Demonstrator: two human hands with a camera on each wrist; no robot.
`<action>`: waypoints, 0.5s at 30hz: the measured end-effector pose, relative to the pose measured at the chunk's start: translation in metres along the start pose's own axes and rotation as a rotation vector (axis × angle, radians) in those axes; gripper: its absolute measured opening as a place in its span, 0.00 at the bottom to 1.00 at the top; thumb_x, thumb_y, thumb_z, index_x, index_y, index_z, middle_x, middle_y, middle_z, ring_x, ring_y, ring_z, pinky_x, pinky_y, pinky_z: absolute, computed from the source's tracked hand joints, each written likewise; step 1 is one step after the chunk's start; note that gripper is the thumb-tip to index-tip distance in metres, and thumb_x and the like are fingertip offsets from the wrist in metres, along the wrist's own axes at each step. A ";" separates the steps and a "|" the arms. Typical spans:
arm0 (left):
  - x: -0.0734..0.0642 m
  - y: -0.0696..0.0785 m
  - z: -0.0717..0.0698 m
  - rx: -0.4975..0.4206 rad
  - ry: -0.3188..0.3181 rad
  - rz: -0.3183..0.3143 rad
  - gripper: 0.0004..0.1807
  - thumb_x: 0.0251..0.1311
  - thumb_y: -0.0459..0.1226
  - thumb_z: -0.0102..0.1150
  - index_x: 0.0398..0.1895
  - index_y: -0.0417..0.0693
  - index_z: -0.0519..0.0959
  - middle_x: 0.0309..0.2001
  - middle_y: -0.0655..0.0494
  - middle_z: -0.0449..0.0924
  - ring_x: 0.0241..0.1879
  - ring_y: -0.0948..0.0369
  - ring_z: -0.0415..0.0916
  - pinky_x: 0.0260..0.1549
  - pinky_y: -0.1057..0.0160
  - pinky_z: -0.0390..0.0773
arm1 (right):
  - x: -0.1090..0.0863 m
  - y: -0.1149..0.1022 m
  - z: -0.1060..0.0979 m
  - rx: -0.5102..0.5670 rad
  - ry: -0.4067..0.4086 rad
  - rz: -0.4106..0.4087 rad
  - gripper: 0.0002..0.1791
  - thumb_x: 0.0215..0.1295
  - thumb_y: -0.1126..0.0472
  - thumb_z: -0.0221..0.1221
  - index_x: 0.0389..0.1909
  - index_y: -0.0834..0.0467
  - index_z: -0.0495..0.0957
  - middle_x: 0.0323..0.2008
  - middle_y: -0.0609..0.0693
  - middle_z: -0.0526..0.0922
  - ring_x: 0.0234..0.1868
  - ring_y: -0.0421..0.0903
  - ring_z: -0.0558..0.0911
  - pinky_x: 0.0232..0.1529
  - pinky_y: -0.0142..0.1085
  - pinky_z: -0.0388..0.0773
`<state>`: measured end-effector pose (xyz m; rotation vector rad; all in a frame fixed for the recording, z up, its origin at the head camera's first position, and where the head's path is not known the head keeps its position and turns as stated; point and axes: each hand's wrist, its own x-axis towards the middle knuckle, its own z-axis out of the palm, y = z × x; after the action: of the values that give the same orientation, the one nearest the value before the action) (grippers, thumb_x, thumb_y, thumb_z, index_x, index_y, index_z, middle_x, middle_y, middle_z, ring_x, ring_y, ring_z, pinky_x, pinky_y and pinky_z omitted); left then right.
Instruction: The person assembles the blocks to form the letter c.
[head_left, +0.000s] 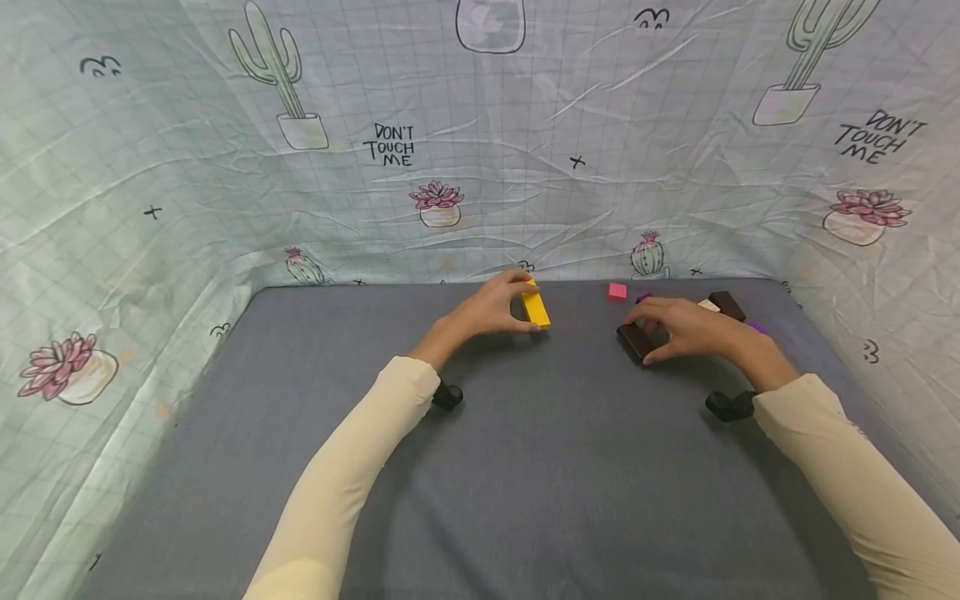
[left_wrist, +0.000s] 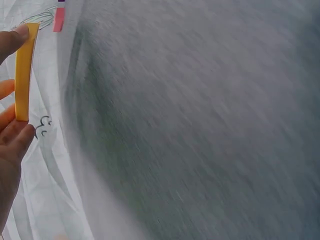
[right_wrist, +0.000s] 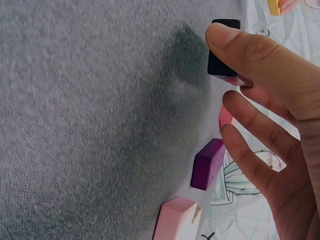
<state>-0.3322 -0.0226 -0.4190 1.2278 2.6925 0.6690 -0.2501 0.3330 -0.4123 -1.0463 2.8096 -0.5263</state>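
Observation:
Between the thumb and fingertips of my left hand [head_left: 487, 308] is a long yellow block [head_left: 536, 307], gripped by its ends. The left wrist view shows this yellow block [left_wrist: 24, 75] upright in the frame, with fingers behind it. My right hand [head_left: 690, 327] pinches a dark brown block [head_left: 636, 342] with the thumb across one end. In the right wrist view the dark block [right_wrist: 220, 66] is partly hidden by the thumb, and the other fingers spread away from it. Both blocks appear close over the grey surface, the yellow one left of the brown.
A small pink-red block [head_left: 617, 292] lies near the back edge, between the hands. Around the right hand are a purple block [right_wrist: 206, 166], a pale pink block [right_wrist: 174, 219], another dark brown block [head_left: 727, 306] and a second purple piece [head_left: 758, 328]. Patterned cloth [head_left: 510, 200] rises behind the grey tabletop [head_left: 540, 467].

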 end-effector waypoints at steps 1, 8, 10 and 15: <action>-0.003 -0.001 -0.001 0.004 -0.001 0.006 0.38 0.57 0.50 0.74 0.68 0.43 0.75 0.72 0.44 0.63 0.72 0.48 0.61 0.70 0.51 0.63 | 0.000 -0.002 0.000 0.002 -0.001 -0.002 0.33 0.48 0.57 0.80 0.55 0.59 0.80 0.46 0.48 0.81 0.42 0.47 0.83 0.42 0.47 0.81; -0.027 -0.011 -0.008 0.007 -0.011 0.065 0.38 0.55 0.49 0.75 0.66 0.40 0.77 0.69 0.44 0.66 0.67 0.48 0.65 0.67 0.51 0.67 | 0.003 -0.013 0.000 0.025 -0.017 -0.021 0.32 0.50 0.56 0.79 0.56 0.57 0.79 0.48 0.47 0.81 0.44 0.47 0.84 0.43 0.48 0.81; -0.035 -0.014 -0.010 0.000 -0.016 0.074 0.37 0.55 0.48 0.75 0.66 0.40 0.77 0.69 0.43 0.66 0.68 0.48 0.65 0.67 0.51 0.67 | 0.005 -0.015 0.001 0.017 -0.016 -0.033 0.32 0.51 0.54 0.79 0.56 0.56 0.79 0.49 0.46 0.81 0.43 0.45 0.83 0.44 0.47 0.81; -0.054 -0.021 -0.015 0.012 -0.038 0.072 0.38 0.55 0.49 0.76 0.66 0.41 0.77 0.70 0.43 0.66 0.69 0.46 0.64 0.67 0.48 0.66 | 0.009 -0.021 0.002 0.024 -0.027 -0.037 0.32 0.51 0.54 0.79 0.57 0.56 0.79 0.50 0.47 0.80 0.43 0.44 0.83 0.45 0.47 0.82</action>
<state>-0.3148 -0.0801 -0.4188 1.3323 2.6368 0.6325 -0.2434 0.3114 -0.4064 -1.0937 2.7591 -0.5438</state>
